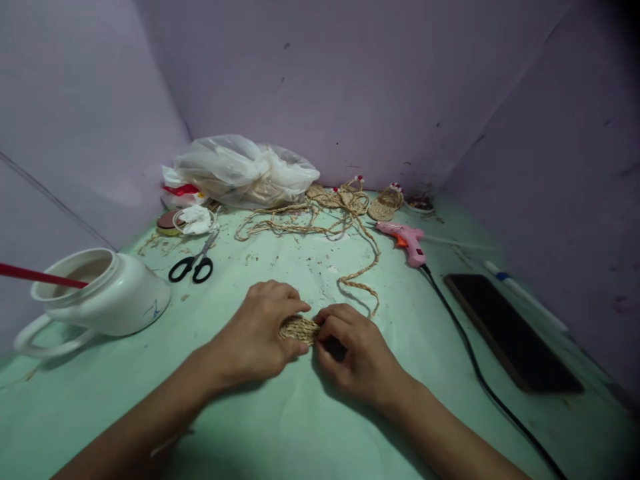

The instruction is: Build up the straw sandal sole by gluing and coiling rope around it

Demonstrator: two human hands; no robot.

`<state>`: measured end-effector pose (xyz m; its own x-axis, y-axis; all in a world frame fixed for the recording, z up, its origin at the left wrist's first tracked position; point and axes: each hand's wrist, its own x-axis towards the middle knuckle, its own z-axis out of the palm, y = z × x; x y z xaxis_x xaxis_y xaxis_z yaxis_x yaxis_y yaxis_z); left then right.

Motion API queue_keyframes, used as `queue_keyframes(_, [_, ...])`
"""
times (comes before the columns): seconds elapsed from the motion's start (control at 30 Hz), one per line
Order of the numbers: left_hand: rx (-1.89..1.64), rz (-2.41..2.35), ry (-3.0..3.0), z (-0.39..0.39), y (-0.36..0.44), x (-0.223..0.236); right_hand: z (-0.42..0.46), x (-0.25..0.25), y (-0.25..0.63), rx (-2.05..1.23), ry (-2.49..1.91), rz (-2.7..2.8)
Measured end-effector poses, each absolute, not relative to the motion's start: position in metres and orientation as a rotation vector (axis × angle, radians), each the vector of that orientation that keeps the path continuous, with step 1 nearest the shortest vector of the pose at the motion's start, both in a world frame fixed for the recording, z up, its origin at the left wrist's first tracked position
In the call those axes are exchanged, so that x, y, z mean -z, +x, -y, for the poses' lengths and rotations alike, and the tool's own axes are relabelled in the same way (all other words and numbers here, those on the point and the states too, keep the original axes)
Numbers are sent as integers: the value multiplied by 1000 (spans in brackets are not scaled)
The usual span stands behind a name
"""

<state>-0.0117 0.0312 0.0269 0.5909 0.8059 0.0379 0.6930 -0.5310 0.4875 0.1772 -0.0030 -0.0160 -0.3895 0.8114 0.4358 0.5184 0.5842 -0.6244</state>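
My left hand (pixel 263 327) curls, thumb and fingers clamped around the woven straw piece (pixel 299 329); my right hand (pixel 357 347) pinches its right end (fingertips bunched), well short of the worktop's (pixel 300 427) far edge.

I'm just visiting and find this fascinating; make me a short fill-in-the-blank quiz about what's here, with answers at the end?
1. One at each end, the left hand and the right hand have the woven piece ____ them.
2. The stick poking out of the white jug is coloured ____.
3. The body of the glue gun is coloured ____.
4. The finger loops of the scissors are coloured ____.

Missing words: between; red; pink; black.
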Motion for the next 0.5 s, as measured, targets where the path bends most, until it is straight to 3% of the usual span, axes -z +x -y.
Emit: queue_keyframes(0.5, [-355,-1209,2605,-21,17,-14,-3,8,186,-604,-1050,2134])
